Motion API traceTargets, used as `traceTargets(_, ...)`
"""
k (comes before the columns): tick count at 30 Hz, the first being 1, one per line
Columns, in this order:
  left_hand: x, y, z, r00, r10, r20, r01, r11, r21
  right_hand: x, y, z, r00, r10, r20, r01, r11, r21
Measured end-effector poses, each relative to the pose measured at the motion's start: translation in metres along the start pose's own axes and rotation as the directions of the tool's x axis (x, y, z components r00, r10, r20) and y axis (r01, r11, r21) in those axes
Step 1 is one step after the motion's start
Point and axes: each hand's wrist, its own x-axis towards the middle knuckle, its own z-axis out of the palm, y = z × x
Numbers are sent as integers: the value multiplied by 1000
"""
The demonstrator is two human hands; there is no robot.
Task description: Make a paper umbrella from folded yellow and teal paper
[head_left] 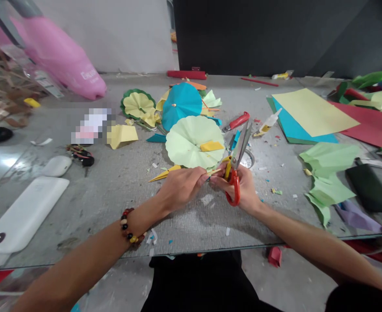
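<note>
Head view. Landmark: pale green scalloped disc (191,138), lying on the bench (191,229). Front edge of the bench runs on the near side of the disc, both forearms crossing over it; between disc and edge I see a strip of bench with scattered paper scraps (207,199), so my room is mostly there. Beyond the disc, a blue pleated disc (182,106) blocks the way. To its right: roll of tape (247,159), red-handled cutter (238,121), glue bottle (269,123); farther right, stacked paper sheets (314,113) and crumpled green paper (329,173). A pointed yellow paper piece (165,173) lies just off its near left rim.

Thin pale stick (214,172): held just off the disc's near right rim. Left hand (186,184), near side of the disc, is narrow, fingertips pinched on the stick. Right hand (244,188), to the disc's near right, holds red-handled scissors (240,149), blades pointing up and away; its fingertips are at the stick's other end, but I cannot tell whether they grip it.
</note>
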Motion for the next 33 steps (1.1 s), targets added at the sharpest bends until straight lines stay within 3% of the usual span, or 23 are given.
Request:
traceTargets(4, 1, 5, -2, 1000, 20, 5, -20, 997, 74, -2, -2, 3, 1000, -14, -18, 13, 999, -30)
traceTargets(9, -2, -3, 2, 992, -30, 126, 32, 999, -15, -1, -2, -1, 998, -48, -34, 45, 996, -71)
traceTargets(13, -4, -9, 1, 997, -39, 61, 42, 998, -48, 1, -1, -5, 996, -68, -54, 62, 992, -113)
traceTargets(18, -5, -3, -4, 997, -67, -23, 65, 993, -94, 2, -1, -5, 998, -54, -21, 50, 989, -141)
traceTargets(24, -7, 0, 1, 1000, 5, -4, -6, 988, -151, -4, -2, -1, 995, -54, 87, 64, 991, -114)
traceTargets(33, -4, -4, 1, 1000, 14, 3, -14, 990, -141, -3, -2, -2, 996, -84, 31, 86, 992, -97)
